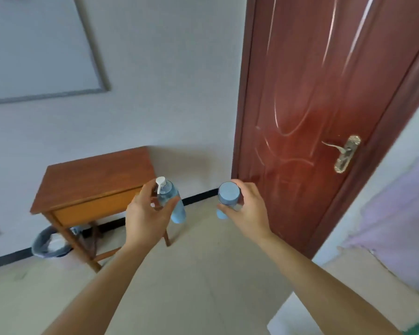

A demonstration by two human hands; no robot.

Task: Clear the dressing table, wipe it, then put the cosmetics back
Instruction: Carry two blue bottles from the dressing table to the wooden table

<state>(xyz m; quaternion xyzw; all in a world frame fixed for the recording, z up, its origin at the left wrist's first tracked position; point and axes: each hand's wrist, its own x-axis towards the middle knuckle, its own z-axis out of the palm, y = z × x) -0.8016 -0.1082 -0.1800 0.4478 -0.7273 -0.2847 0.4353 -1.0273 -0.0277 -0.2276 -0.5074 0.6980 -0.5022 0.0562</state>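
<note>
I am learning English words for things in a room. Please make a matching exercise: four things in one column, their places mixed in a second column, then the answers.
Things
1. pump bottle
2. blue-capped bottle
3. bin
4. door handle

Places
a. on the red-brown door
b. held in the left hand
c. on the floor by the wooden table
d. held in the right hand

Pairs: 1-b, 2-d, 3-c, 4-a

My left arm (102,286), right arm (324,281) stretched forward, bare. Left hand (147,213) curled round pump bottle (177,209); right hand (248,209) gripping capped bottle (228,192).
</note>
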